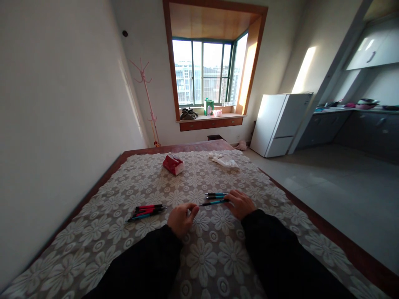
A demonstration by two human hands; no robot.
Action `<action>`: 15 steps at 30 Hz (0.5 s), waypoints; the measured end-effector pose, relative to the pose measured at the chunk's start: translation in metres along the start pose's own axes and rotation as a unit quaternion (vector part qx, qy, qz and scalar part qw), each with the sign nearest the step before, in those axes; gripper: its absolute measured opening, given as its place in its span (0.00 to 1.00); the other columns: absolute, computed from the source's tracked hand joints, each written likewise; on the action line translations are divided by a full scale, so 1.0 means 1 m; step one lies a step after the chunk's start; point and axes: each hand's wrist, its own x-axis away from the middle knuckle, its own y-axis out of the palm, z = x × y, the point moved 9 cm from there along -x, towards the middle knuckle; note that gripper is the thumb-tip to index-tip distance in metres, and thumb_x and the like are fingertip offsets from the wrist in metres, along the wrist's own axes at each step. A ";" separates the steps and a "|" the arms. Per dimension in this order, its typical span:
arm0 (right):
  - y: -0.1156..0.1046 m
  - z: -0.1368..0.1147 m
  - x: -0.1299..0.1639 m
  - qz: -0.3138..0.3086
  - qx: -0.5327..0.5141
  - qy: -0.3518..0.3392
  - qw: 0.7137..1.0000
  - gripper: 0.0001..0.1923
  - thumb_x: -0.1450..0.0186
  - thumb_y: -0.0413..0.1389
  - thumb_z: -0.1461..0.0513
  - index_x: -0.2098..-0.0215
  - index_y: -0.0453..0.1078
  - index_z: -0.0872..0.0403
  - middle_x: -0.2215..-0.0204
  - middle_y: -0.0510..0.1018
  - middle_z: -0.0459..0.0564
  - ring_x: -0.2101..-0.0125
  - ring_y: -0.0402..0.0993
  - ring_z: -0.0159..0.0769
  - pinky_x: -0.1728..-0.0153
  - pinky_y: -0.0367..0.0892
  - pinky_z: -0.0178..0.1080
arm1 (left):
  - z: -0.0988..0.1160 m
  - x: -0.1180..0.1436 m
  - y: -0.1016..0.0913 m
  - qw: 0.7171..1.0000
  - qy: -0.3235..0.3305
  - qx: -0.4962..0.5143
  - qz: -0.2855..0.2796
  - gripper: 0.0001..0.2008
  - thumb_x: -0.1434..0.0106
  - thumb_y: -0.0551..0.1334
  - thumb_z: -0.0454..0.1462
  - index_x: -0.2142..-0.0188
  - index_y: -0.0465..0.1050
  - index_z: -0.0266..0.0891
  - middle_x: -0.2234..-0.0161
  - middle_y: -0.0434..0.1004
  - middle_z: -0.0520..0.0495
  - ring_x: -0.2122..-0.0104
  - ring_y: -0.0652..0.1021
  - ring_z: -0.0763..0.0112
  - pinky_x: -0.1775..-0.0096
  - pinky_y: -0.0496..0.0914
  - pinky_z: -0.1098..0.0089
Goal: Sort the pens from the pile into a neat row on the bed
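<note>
Evidently, the right hand [240, 203] gripped one end of a blue pen [215, 202], which lay level above the patterned cloth [202, 257] on the table [314, 224], between both hands. The left hand [183, 218] was curled at the pen's pointed end; whether its fingers pinched that tip could not be determined. Two further pens [215, 194] lay just beyond the held one. A cluster of red and blue pens [148, 211] lay left of the left hand. A red packet [173, 165] stood farther back.
</note>
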 end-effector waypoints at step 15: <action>-0.002 0.031 0.000 -0.040 0.057 0.114 0.991 0.03 0.32 0.58 0.61 0.61 0.72 0.52 0.60 0.76 0.51 0.56 0.73 0.43 0.53 0.67 0.42 | -0.060 -0.008 -0.105 0.907 -0.134 -0.364 -0.165 0.07 0.44 0.65 0.32 0.64 0.75 0.40 0.57 0.80 0.41 0.55 0.79 0.51 0.62 0.67 0.65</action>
